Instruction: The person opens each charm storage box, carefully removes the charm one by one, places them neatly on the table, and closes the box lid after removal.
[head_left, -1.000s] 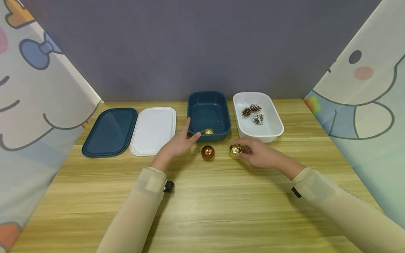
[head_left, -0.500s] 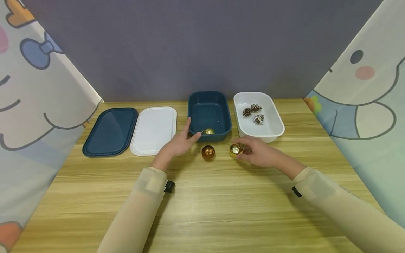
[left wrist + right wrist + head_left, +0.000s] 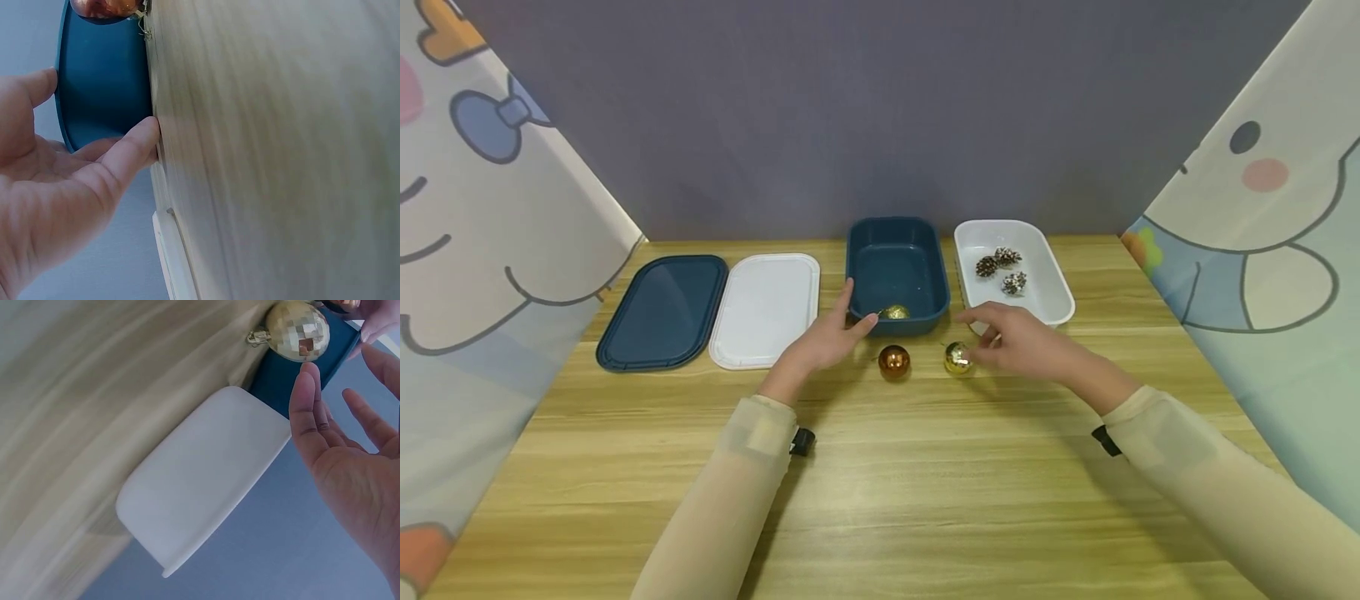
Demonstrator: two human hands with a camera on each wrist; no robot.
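My left hand [image 3: 822,340] rests at the near left corner of a dark blue plastic box [image 3: 891,271], thumb at its front rim and straight fingers along its side. Inside that box lies a gold glittery ball [image 3: 895,312]. On the table in front of it sits a shiny copper Christmas ball [image 3: 893,362]. A gold mirrored Christmas ball [image 3: 957,358] stands to the right of the copper one. Just beside the mirrored ball is my right hand [image 3: 1030,343], its fingers loosely spread; in the right wrist view a fingertip overlaps the ball's edge [image 3: 299,337].
A white box [image 3: 1047,292] with several small frosted pine cones [image 3: 987,266] stands right of the blue one. Flat on the left lie a blue lid [image 3: 662,312] and a white lid [image 3: 765,310]. A grey panel [image 3: 880,117] closes off the table's back.
My right hand has let go of the gold mirrored ball and drawn slightly up and away, leaving it on the table. The left hand has kept its place at the blue box.
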